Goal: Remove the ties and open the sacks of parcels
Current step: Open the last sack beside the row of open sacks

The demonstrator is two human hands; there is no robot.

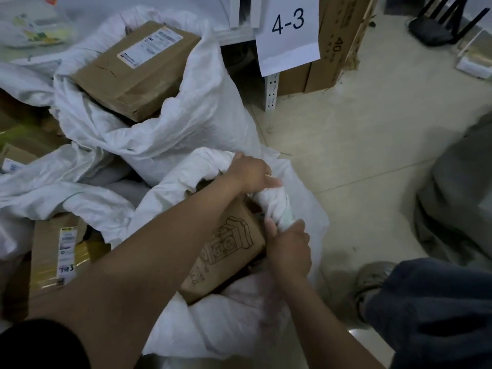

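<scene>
A white woven sack point(303, 198) lies on the floor in front of me, its mouth pulled open. A brown cardboard parcel point(226, 249) with a line drawing sticks out of it. My left hand point(250, 171) grips the bunched upper rim of the sack. My right hand point(288, 246) grips the twisted white fabric at the right side of the mouth. No tie is plainly visible. Behind it a second white sack point(207, 113) stands open with a large brown labelled box point(138, 70) in it.
More white sacks and labelled cardboard parcels point(58, 259) lie at the left. A metal shelf post point(271, 91) with a paper sign "4-3" point(288, 30) and cardboard boxes stands at the back. A grey sack point(458, 198) sits right; my shoe point(372, 278) is on the tiled floor.
</scene>
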